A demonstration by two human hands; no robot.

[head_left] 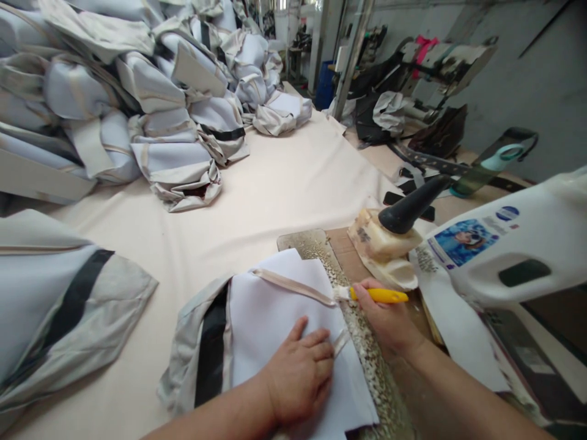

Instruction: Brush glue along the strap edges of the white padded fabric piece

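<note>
My left hand point(300, 370) lies flat, fingers together, pressing down on a white fabric piece point(270, 308) with a black stripe and beige edging. My right hand point(385, 318) grips a yellow-handled brush point(378, 295), whose bristle end touches the beige strip point(293, 286) along the fabric's edge. The fabric's right side rests over a glue-spattered board point(367, 348). Just beyond the brush sits a crusted glue pot point(383, 247) with a black handle sticking out.
A large white plastic jug point(509, 247) lies at the right. A heap of similar pale fabric pieces point(137, 91) fills the far left of the cream-covered table point(284, 177). Another piece point(55, 305) lies at near left. Sewing machines point(440, 67) stand at the back right.
</note>
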